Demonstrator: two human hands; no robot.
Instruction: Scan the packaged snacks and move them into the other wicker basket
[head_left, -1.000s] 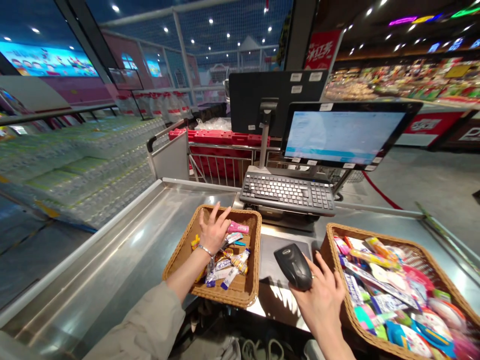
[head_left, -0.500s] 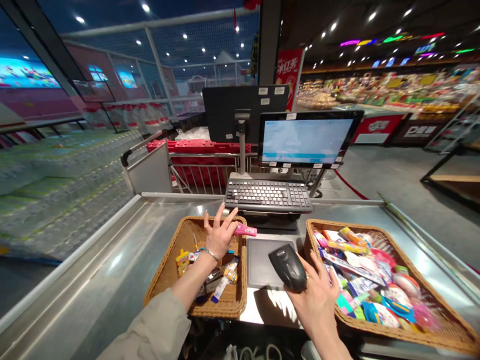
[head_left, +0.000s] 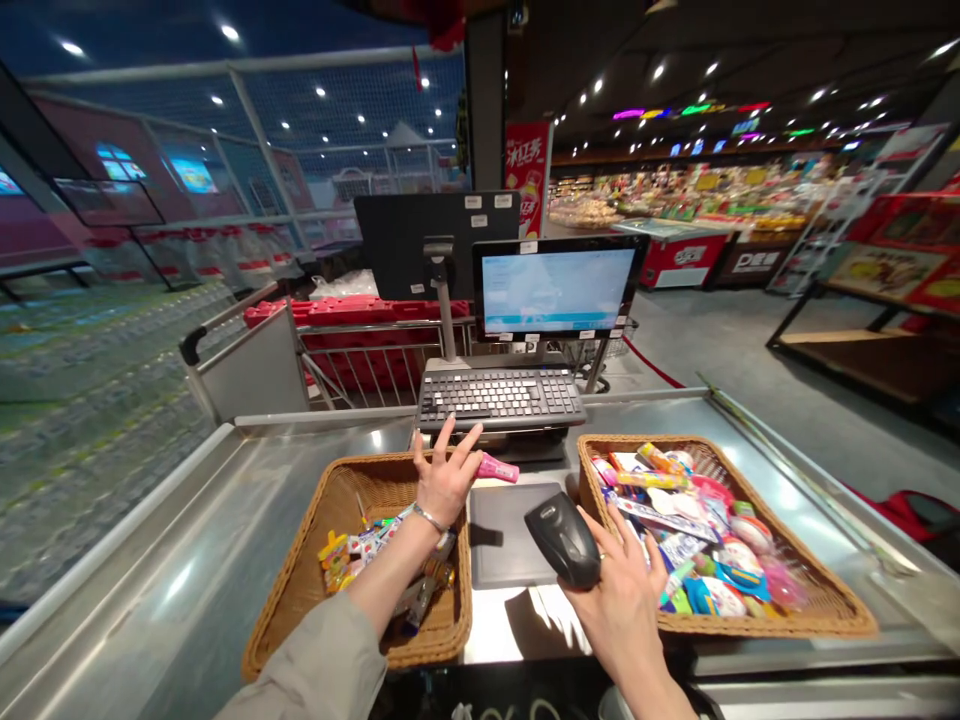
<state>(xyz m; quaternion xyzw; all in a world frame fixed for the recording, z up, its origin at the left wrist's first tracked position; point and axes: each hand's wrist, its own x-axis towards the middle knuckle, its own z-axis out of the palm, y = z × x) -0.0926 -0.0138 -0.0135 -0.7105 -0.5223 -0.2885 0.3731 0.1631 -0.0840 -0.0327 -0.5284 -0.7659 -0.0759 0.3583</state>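
Observation:
My left hand (head_left: 444,483) is pinching a small pink tube (head_left: 498,468) by its left end, with the other fingers spread. It hovers over the right rim of the left wicker basket (head_left: 277,590), where small packaged items (head_left: 337,560) lie. In my right hand (head_left: 619,590) is a black handheld barcode scanner (head_left: 564,540), its head pointing up and left toward the tube. Below and between the hands lies a flat grey plate (head_left: 506,560) set in the counter. Beside my right hand stands the right wicker basket (head_left: 832,605), filled with colourful toys and packets (head_left: 720,540).
A black keyboard (head_left: 502,395) sits behind the plate, with a lit monitor (head_left: 555,290) above it and a second monitor (head_left: 420,240) turned away. The metal counter (head_left: 180,560) has raised edges. A trolley (head_left: 247,350) stands beyond it.
The view has turned to the right, so the surroundings sit further left. My left hand still grips the pink tube, now slightly nearer the scanner. The right hand keeps its hold.

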